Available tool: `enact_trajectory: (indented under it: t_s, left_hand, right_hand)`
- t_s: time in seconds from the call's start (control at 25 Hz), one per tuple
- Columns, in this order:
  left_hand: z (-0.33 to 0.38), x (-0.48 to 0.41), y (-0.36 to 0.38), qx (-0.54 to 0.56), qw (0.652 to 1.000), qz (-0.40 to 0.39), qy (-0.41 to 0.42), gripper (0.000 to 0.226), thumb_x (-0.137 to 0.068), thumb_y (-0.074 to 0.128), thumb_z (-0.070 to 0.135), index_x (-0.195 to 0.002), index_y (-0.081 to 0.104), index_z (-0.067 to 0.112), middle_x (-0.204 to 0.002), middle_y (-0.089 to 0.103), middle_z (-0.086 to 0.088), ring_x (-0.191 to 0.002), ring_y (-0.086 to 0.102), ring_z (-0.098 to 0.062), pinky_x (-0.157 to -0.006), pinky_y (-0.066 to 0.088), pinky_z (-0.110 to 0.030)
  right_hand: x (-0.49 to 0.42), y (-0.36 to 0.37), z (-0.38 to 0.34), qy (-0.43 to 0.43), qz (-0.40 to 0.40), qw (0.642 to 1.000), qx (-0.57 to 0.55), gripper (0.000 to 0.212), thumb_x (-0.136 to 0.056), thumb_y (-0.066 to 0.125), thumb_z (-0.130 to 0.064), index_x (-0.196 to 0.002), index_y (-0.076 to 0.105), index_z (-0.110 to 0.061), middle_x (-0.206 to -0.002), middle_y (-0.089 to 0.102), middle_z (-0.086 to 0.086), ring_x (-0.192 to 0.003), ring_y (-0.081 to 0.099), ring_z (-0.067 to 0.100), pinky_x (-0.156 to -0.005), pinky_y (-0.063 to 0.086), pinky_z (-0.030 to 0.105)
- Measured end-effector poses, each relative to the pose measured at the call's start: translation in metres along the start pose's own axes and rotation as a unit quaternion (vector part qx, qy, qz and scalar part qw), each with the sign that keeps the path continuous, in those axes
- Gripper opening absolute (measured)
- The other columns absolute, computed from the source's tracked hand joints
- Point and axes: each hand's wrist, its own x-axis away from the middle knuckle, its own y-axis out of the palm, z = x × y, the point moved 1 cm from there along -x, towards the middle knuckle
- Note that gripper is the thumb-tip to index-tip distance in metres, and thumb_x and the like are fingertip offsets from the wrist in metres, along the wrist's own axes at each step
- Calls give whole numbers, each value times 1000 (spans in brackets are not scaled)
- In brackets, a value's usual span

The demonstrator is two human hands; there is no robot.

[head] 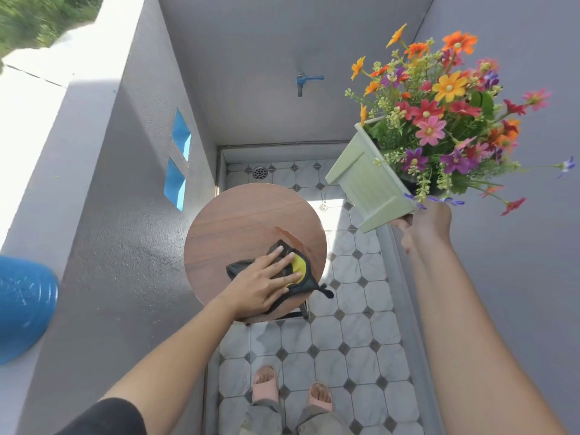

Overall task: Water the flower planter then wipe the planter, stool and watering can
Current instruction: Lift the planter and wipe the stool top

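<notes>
Tiled floor (361, 309), unlabelled planter (370, 183), stool (238, 221).

— What sort of place is this?

— An outdoor wash corner of a home, by the look of it. A blue tap (306, 81) sticks out of the grey rendered wall (251, 58), and a round floor drain (260, 173) sits in the pale tiled floor (361, 309).

— Why outdoors?

— Sunlight falls on the low parapet (47, 89), with grass (37, 17) beyond it. The person wears slippers (265, 384).
</notes>
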Motion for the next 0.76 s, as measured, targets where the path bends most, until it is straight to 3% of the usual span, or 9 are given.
enact_trajectory:
  t_s: [0.08, 0.16, 0.28, 0.36, 0.48, 0.6, 0.76]
  left_hand:
    - [7, 30, 2, 20, 999, -12, 29, 48, -100, 21, 41, -132, 54, 26, -147, 43, -7, -138, 31, -35, -105, 37, -47]
    - [0, 63, 2, 44, 999, -2, 21, 45, -101, 25, 40, -131, 55, 26, -146, 43, -6, -138, 32, -32, -109, 33, -39]
    - [-35, 86, -5, 74, 996, 28, -51, 46, -101, 25, 40, -127, 59, 23, -142, 47, -9, -136, 35, -31, -113, 22, -29]
    - [-61, 72, -11, 80, 987, 55, -131, 46, -99, 30, 41, -124, 62, 20, -141, 49, -12, -134, 37, -34, -111, 29, -35]
    - [-81, 18, -18, 74, 970, 85, -214, 38, -91, 45, 28, -121, 64, 15, -138, 49, -21, -131, 39, -45, -103, 40, -55]
    - [-61, -41, -16, 64, 978, 78, -183, 41, -91, 43, 30, -123, 63, 16, -141, 47, -21, -133, 34, -48, -103, 37, -59]
    - [4, -65, -3, 55, 998, 29, 9, 42, -94, 37, 35, -128, 58, 23, -145, 45, -12, -137, 30, -42, -103, 38, -55]
  right_hand:
    - [-2, 0, 1, 2, 7, 1000, -12, 29, -90, 29, 6, -108, 51, -1, -84, 55, 8, -84, 55, 24, -92, 50, 49]
    - [-2, 0, 0, 5, 6, 1000, -15, 26, -90, 29, 4, -103, 48, -7, -89, 54, 9, -80, 56, 22, -91, 51, 47]
    - [0, -1, -1, 7, -1, 1000, -10, 25, -90, 27, 4, -91, 48, -9, -76, 52, 5, -65, 54, 17, -86, 54, 43]
    - [-1, -4, 0, 3, 1, 1000, -12, 23, -90, 28, 4, -98, 47, -8, -79, 51, 6, -64, 53, 16, -81, 55, 41]
    - [-3, -8, 1, -5, 2, 1000, -13, 20, -91, 30, 1, -102, 44, -8, -78, 50, 6, -64, 53, 16, -80, 55, 41]
    - [-4, -11, 2, -15, -3, 1000, -9, 21, -90, 28, 0, -98, 45, -11, -75, 45, 5, -64, 49, 17, -87, 53, 44]
    - [-8, -11, 2, -11, 8, 1000, 4, 26, -87, 26, 1, -75, 41, -16, -71, 37, 3, -61, 41, 17, -94, 48, 51]
